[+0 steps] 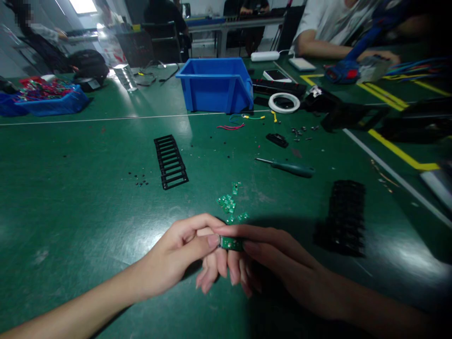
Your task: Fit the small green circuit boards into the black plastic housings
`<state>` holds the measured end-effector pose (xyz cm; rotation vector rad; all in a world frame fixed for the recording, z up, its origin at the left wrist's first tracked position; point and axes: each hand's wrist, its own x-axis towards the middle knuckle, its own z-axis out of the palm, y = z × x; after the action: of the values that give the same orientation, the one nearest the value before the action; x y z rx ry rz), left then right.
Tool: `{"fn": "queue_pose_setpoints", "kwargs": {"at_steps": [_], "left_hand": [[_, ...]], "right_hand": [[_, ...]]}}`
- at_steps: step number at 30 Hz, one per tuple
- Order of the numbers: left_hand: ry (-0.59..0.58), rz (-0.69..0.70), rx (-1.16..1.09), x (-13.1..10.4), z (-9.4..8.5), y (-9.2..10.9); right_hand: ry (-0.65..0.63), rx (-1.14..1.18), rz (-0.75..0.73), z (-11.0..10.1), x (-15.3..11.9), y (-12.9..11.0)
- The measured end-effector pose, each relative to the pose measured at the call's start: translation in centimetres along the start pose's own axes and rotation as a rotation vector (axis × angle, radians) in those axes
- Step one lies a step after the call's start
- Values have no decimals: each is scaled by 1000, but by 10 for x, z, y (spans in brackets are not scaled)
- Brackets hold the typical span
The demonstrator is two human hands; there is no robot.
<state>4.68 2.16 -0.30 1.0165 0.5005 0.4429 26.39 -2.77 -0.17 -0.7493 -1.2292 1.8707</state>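
Between my two hands is a small green circuit board, held level above the table. My left hand pinches its left end with thumb and fingers. On the other end, my right hand grips it the same way, the fingertips of both hands meeting behind and below it. Just beyond my fingers lies a loose pile of tiny green circuit boards. A black slotted frame rests farther off to the left, with several tiny black pieces beside it.
A green-handled screwdriver lies right of the pile. Stacked black frames stand at right. Farther back are a blue bin, a white ring, several screws and a tray of wires. Across the table, a person's arm is near a blue power tool.
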Motion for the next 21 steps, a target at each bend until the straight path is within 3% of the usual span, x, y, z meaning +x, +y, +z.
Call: {"fn": "queue_pose_setpoints", "kwargs": {"at_steps": [21], "left_hand": [[-2,15,-27,0,0,-2]], "right_hand": [[3,-42,-7,3,2,-3]]}}
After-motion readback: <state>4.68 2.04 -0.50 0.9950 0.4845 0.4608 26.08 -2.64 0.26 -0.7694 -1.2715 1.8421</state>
